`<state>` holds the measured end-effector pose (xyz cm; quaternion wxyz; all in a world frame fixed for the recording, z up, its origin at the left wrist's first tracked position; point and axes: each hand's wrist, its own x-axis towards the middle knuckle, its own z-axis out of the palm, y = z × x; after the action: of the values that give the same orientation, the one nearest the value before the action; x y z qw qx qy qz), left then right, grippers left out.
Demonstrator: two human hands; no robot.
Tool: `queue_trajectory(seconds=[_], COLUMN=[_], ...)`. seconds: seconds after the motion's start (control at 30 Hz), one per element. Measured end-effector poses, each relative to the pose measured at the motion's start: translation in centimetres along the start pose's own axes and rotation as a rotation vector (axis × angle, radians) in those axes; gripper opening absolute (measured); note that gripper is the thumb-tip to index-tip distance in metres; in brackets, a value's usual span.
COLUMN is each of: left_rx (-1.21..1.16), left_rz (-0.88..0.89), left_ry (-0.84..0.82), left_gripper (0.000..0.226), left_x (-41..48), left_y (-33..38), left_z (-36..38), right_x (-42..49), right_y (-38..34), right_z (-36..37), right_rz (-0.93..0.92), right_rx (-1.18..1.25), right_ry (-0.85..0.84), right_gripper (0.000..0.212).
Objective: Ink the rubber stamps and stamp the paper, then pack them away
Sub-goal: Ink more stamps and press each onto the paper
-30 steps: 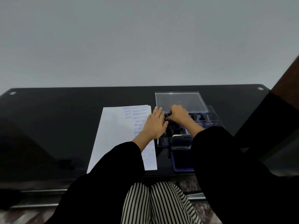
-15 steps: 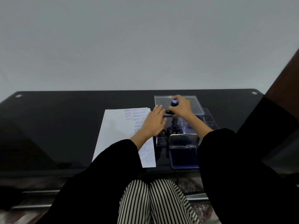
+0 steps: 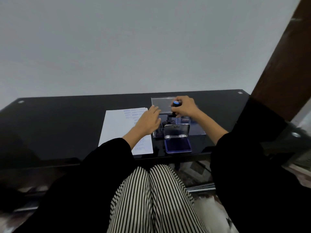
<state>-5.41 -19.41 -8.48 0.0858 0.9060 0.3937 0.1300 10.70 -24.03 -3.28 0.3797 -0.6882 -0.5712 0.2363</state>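
Observation:
My right hand [image 3: 186, 107] grips a black rubber stamp with a blue cap [image 3: 175, 106] and holds it above the clear plastic stamp case [image 3: 195, 130]. More dark stamps [image 3: 164, 125] stand inside the case. My left hand [image 3: 148, 121] lies flat with straight fingers over the right edge of the white paper [image 3: 117, 126], which carries blue stamped text. In front of the case, the blue ink pad [image 3: 178, 145] lies open with its clear lid [image 3: 176, 131] raised.
The clear case lid [image 3: 161, 102] lies flat behind the case. All of it sits on a black glass table [image 3: 58, 125] against a grey wall. A dark wooden post [image 3: 284, 64] rises at the right. My striped trousers fill the foreground.
My right hand has lifted a blue-capped stamp out of the case. The camera view has tilted and shifted slightly. My left hand has stayed on the paper's edge.

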Motion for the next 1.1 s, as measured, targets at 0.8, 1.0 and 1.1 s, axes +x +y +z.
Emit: queue_trajectory(seconds=[0.8,1.0,1.1], left_rx=[-0.085,0.053,0.056], left_rz=[0.012,-0.042,-0.042], left_ry=[-0.052,-0.242,-0.218], left_gripper=[0.05,0.071,0.073], left_x=[-6.1,-5.7,-5.9], left_y=[2.2,2.1,1.9], left_z=[7.5,9.6,10.4], right_x=[-5.8,-6.2,-6.6], right_y=[7.2,7.7,7.7], right_z=[4.2,5.7,6.4], right_rz=[0.152,0.054,0.016], right_rx=[-0.155,-0.384,-0.442], right_ry=[-0.108,-0.115,-0.103], right_gripper=[0.012,0.014,0.016])
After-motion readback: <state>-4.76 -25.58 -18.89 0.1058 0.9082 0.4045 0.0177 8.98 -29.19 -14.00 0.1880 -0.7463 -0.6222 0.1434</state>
